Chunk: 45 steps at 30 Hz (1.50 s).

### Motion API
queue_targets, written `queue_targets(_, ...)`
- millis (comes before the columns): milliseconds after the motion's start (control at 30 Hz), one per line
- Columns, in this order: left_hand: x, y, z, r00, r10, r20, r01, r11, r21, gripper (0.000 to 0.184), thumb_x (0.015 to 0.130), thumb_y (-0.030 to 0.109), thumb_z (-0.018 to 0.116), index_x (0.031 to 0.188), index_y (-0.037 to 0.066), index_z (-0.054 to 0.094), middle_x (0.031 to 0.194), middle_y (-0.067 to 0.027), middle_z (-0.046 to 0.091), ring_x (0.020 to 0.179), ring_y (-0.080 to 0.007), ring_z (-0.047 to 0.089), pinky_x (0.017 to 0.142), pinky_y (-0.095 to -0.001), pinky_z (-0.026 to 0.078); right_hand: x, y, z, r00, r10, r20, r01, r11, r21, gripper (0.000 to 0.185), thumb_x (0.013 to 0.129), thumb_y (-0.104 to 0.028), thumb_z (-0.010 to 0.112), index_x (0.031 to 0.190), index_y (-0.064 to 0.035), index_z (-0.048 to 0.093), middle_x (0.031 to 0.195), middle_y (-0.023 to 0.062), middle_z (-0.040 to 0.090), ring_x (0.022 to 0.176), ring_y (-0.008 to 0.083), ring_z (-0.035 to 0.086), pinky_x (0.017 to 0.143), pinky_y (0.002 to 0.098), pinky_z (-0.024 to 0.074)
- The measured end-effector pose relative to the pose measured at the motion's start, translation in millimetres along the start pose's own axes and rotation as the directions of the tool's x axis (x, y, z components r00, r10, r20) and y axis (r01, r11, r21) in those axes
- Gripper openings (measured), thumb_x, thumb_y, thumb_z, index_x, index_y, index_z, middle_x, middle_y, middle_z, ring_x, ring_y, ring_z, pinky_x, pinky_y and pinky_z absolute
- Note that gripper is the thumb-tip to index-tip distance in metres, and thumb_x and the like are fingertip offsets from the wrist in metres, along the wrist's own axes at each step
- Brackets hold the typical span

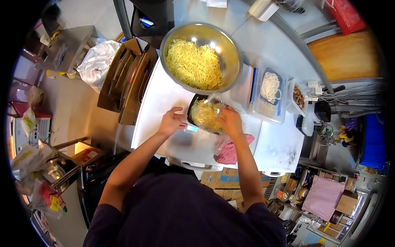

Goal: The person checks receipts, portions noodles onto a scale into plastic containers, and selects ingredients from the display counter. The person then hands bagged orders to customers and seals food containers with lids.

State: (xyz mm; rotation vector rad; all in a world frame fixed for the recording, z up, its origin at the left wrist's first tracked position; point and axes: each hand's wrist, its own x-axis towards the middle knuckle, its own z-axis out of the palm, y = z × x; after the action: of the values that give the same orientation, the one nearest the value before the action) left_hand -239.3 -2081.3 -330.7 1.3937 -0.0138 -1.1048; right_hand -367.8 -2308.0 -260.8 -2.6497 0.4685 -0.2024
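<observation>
In front of me a clear plastic bag of yellow noodles (209, 117) rests on a black tray (191, 110), partly covering it. My right hand (230, 120) grips the bag on its right side. My left hand (173, 122) is just left of the tray, fingers apart and loosely bent, with nothing in it. A small light-blue panel (191, 128) shows at the tray's near edge. Beyond the bag stands a large steel bowl (232, 61) with a heap of loose yellow noodles (193, 66) in it.
Right of the bowl, a clear plastic box (257, 109) holds white noodle-like strands (270, 87). Beside it sits a small container of brown pieces (298, 96). A pink cloth (234, 150) lies under my right forearm. Cardboard boxes (127, 82) stand left of the white table (144, 123).
</observation>
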Motion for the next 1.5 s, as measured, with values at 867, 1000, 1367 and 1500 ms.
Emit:
queue_targets(867,-202.7,-301.8,-271.3,0.626,-0.43,-0.65,0.293,0.903,-0.316,0.022,0.091,0.008,0.052,0.112,0.0,0.055,0.083,-0.0139,0.064,0.064,-0.0259,0.067,0.055,-0.0366,0.058,27.9,-66.2,-248.2,0.92,0.246,-0.305,0.037,0.719,0.694,0.025,0.075,0.009,0.067,0.098,-0.0007,0.069,0.091,0.006,0.069,0.076,0.0131,0.065,0.067,0.0271,0.0533)
queue_targets(1000,-196.4,-299.1,-266.0,0.646,-0.426,-0.633,0.3,0.904,-0.304,0.024,0.091,0.01,0.054,0.114,0.001,0.054,0.083,-0.014,0.064,0.065,-0.0264,0.068,0.055,-0.0374,0.059,42.9,-124.9,-283.0,0.804,0.238,-0.544,0.091,0.856,0.509,0.029,0.078,-0.005,0.069,0.106,-0.001,0.068,0.098,0.0063,0.067,0.091,0.0163,0.065,0.084,0.0291,0.0512)
queue_targets(1367,-178.0,-273.7,-248.4,0.756,-0.346,-0.556,0.195,0.93,-0.313,0.031,0.089,0.01,0.057,0.119,0.002,0.052,0.086,-0.0148,0.065,0.07,-0.0296,0.07,0.058,-0.0395,0.059,76.8,-113.3,-343.0,0.704,0.095,-0.704,0.25,0.895,0.37,0.029,0.083,-0.01,0.062,0.108,0.0017,0.07,0.112,0.0144,0.062,0.11,0.0232,0.059,0.101,0.0328,0.0429)
queue_targets(1500,-185.5,-287.0,-258.2,0.748,-0.37,-0.551,0.223,0.922,-0.316,0.031,0.089,0.008,0.055,0.12,0.002,0.052,0.086,-0.015,0.065,0.071,-0.0298,0.07,0.059,-0.0398,0.06,75.1,-110.9,-348.8,0.7,0.062,-0.712,0.224,0.927,0.301,0.028,0.085,-0.01,0.06,0.108,0.0027,0.071,0.116,0.0164,0.061,0.114,0.0245,0.058,0.104,0.0337,0.0405)
